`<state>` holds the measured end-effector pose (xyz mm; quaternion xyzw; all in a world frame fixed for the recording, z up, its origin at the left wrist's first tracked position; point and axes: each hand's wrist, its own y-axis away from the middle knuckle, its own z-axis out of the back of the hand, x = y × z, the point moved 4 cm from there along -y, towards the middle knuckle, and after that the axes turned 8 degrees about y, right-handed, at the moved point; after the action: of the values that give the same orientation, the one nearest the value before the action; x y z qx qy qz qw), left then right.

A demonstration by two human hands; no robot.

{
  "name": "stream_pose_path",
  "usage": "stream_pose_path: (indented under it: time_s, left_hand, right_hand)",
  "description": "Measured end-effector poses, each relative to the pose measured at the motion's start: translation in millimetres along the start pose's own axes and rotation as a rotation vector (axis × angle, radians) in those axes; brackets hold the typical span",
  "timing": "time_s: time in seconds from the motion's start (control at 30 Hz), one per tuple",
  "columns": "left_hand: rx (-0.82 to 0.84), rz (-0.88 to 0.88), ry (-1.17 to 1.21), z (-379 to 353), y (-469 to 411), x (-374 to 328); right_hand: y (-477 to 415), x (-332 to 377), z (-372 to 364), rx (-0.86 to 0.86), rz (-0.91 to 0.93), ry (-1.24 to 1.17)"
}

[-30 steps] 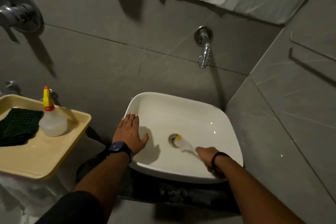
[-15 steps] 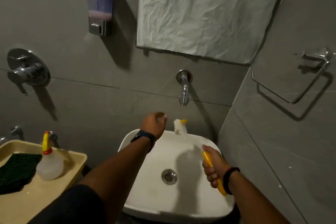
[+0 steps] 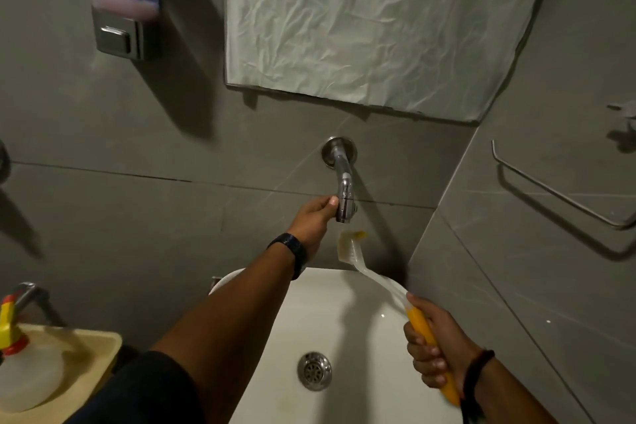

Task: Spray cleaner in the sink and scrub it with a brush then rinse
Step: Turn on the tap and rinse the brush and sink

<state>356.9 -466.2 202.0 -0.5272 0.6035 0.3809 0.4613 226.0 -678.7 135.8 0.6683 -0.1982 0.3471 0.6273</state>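
The white sink lies below me, its metal drain near the middle. A chrome tap juts from the grey wall above it. My left hand is raised to the tap's end, thumb and fingers closed around it. My right hand grips the yellow handle of a brush, whose white bristle head points up just under the tap's spout. No water is visible. The spray bottle of cleaner, with yellow nozzle and red collar, stands at the lower left.
The bottle sits in a cream tray left of the sink. A soap dispenser hangs on the wall upper left. Crumpled white paper covers a panel above the tap. A metal towel rail is fixed to the right wall.
My left hand rose from the sink's rim to the tap and closed on its end. My right hand lifted the brush out of the basin, head up under the spout. The view tilted upward.
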Motion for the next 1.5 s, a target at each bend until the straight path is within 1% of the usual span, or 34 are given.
stream_pose_path:
  time_s: [0.07, 0.17, 0.23, 0.3, 0.4, 0.47, 0.5, 0.53, 0.6, 0.73, 0.8, 0.83, 0.87, 0.9, 1.0, 1.07, 1.13, 1.2, 1.23, 1.27, 1.3, 1.37, 1.4, 1.43, 1.5]
  left_hand:
    - [0.084, 0.035, 0.044, 0, -4, 2]
    - [0.216, 0.15, 0.183, 0, -11, 7]
    - [0.257, 0.197, 0.221, 0, -13, 7]
    - [0.202, 0.158, 0.121, 3, -14, 3]
    - [0.021, -0.032, -0.036, 11, -10, -11]
    - [-0.003, -0.104, -0.116, 8, -5, -19]
    - [-0.003, -0.114, -0.158, 5, -3, -22]
    - [-0.009, -0.108, -0.194, 3, -3, -25]
    - [-0.032, -0.07, -0.238, -2, -2, -29]
    - [-0.071, -0.025, -0.307, -5, -2, -33]
    - [-0.09, -0.026, -0.337, -7, -1, -35]
    - [-0.097, -0.026, -0.349, -8, 0, -36]
    - [-0.104, -0.024, -0.357, -8, 0, -36]
    - [-0.111, -0.022, -0.362, -9, 0, -36]
    - [-0.127, -0.017, -0.358, -9, 1, -36]
    - [-0.131, -0.01, -0.356, -10, 3, -36]
    - [-0.138, -0.009, -0.359, -10, 3, -35]
    - [-0.144, -0.014, -0.359, -11, 3, -33]
    - [-0.147, -0.017, -0.356, -11, 3, -32]
    - [-0.151, -0.018, -0.354, -11, 3, -31]
    - [-0.156, -0.018, -0.356, -11, 3, -31]
    - [-0.158, -0.021, -0.359, -11, 3, -31]
    - [-0.156, -0.025, -0.36, -11, 4, -31]
    - [-0.156, -0.028, -0.362, -12, 4, -32]
    - [-0.16, -0.036, -0.37, -12, 4, -33]
  right_hand:
    - [-6, -2, 0, 0.01, -0.011, -0.03]
    - [-13, -7, -3, 0.045, -0.033, -0.064]
    - [-15, -12, -5, 0.063, -0.05, -0.064]
    - [-14, -16, -7, 0.077, -0.065, -0.046]
    - [-9, -19, -10, 0.072, -0.061, -0.041]
    - [-2, -16, -11, 0.058, -0.063, -0.021]
    - [1, -16, -11, 0.037, -0.066, 0.013]
    - [3, -15, -9, 0.001, -0.068, 0.068]
    - [7, -14, -7, -0.127, -0.033, 0.242]
    - [14, 0, -4, -0.461, 0.268, 0.617]
    - [22, 8, -5, -0.586, 0.341, 0.795]
    - [26, 11, -5, -0.61, 0.342, 0.814]
    - [28, 13, -5, -0.595, 0.318, 0.766]
    - [30, 12, -5, -0.544, 0.268, 0.654]
    - [36, 7, -12, -0.222, 0.03, 0.248]
    - [42, 9, -15, -0.055, -0.027, 0.064]
    - [46, 10, -16, 0.02, -0.036, -0.027]
    - [48, 9, -17, 0.002, -0.034, -0.026]
    - [47, 9, -18, -0.05, -0.023, 0.016]
    - [47, 10, -17, -0.146, 0.015, 0.107]
    - [47, 13, -15, -0.285, 0.09, 0.267]
    - [55, 23, -16, -0.6, 0.283, 0.713]
    - [59, 26, -19, -0.715, 0.333, 0.919]
    - [62, 28, -22, -0.793, 0.364, 1.071]
    - [63, 27, -24, -0.845, 0.383, 1.207]
